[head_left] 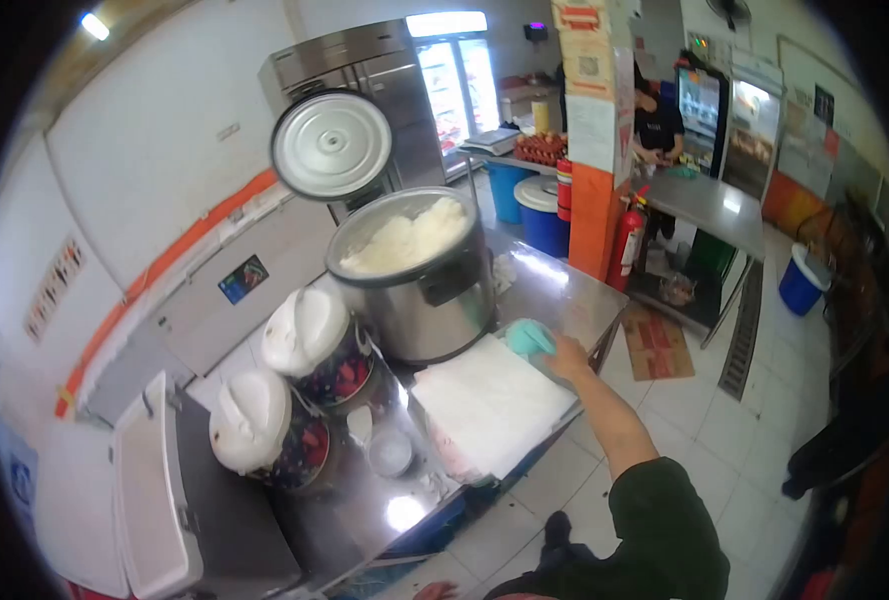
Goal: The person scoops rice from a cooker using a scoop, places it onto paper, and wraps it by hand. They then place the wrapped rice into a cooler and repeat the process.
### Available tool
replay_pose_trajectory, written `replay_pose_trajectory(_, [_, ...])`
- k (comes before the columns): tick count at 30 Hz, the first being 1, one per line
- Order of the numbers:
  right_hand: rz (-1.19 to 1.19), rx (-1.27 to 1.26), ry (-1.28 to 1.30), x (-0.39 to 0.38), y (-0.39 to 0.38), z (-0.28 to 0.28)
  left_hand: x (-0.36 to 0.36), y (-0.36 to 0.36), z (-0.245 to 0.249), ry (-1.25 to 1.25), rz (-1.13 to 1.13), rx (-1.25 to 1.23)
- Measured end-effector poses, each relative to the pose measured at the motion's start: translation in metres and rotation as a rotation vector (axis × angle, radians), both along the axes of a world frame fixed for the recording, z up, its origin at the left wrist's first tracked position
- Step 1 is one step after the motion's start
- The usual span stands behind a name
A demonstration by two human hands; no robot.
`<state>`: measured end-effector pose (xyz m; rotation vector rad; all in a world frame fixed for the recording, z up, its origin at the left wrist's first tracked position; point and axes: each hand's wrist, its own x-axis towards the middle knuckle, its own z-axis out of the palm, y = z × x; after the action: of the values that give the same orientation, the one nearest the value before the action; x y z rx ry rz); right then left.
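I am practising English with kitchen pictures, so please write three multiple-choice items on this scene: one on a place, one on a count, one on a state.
1. Where is the teal cloth?
A) on the floor
B) at a corner of the white board, against the right hand
C) hanging on the wall

2. How many white-lidded flasks stand on the counter?
A) one
B) two
C) four

3. The lid of the rice cooker is:
A) raised
B) shut
C) lying on the floor

Answers:
1 B, the hand touches the cloth at the board's far corner.
2 B, two stand side by side.
3 A, the lid stands up and white rice shows.
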<state>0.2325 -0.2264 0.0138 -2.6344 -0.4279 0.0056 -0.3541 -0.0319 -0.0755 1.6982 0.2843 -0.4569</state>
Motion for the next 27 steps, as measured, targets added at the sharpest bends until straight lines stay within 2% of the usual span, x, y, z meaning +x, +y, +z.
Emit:
replay_pose_trajectory(1, [0.056,0.034,0.013,0.01,0.001,-0.015,0.032,-0.02,0.003,0.193,0.335,-0.389])
replay_pose_trajectory(3, [0.117,0.047,0.013,0.031,-0.002,-0.022,0.123,-0.028,0.024,-0.032,0.205,-0.35])
replay_pose_trajectory(5, [0.077,0.222,0.002,0.044,-0.004,-0.026,0.189,-0.044,0.061,-0.164,0.226,-0.299])
replay_pose_trajectory(6, [0.075,0.221,0.005,0.052,-0.011,-0.022,0.213,-0.048,0.071,-0.161,0.224,-0.301])
replay_pose_trajectory(8, [0.025,0.571,0.205,0.064,-0.021,0.006,0.252,-0.051,0.082,-0.284,0.462,-0.269])
replay_pose_trajectory(9, [0.009,0.74,0.307,0.072,-0.021,0.021,0.266,-0.05,0.081,-0.29,0.474,-0.272])
replay_pose_trajectory(11, [0.215,0.712,-0.284,0.101,-0.024,0.041,0.289,-0.044,0.076,-0.307,0.547,-0.024])
replay_pose_trajectory(13, [0.329,0.768,-0.134,0.123,-0.014,0.114,0.309,-0.039,0.081,-0.321,0.627,0.013])
replay_pose_trajectory(16, [0.525,0.452,-0.2,0.124,0.029,0.249,0.338,-0.029,0.088,-0.433,0.677,0.132])
replay_pose_trajectory(17, [0.586,0.325,-0.271,0.12,0.054,0.281,0.348,-0.025,0.094,-0.431,0.722,0.121])
replay_pose_trajectory(18, [0.622,0.313,-0.266,0.121,0.083,0.299,0.359,-0.019,0.103,-0.484,0.744,0.12])
replay_pose_trajectory(19, [0.663,0.077,-0.395,0.123,0.112,0.314,0.37,-0.013,0.111,-0.537,0.758,0.121])
replay_pose_trajectory(20, [0.693,-0.16,-0.527,0.125,0.143,0.323,0.381,-0.007,0.116,-0.536,0.783,0.112])
replay_pose_trajectory(22, [0.691,-0.496,-0.616,0.125,0.205,0.332,0.401,0.004,0.118,-0.614,0.878,0.162])
replay_pose_trajectory(23, [0.703,-0.509,-0.622,0.131,0.234,0.332,0.41,0.012,0.113,-0.615,0.893,0.149])
replay_pose_trajectory(25, [0.719,-0.719,-0.599,0.152,0.29,0.312,0.425,0.019,0.102,-0.623,0.993,0.14])
replay_pose_trajectory(27, [0.714,-0.706,-0.657,0.18,0.344,0.282,0.433,0.026,0.104,-0.626,1.033,0.143])
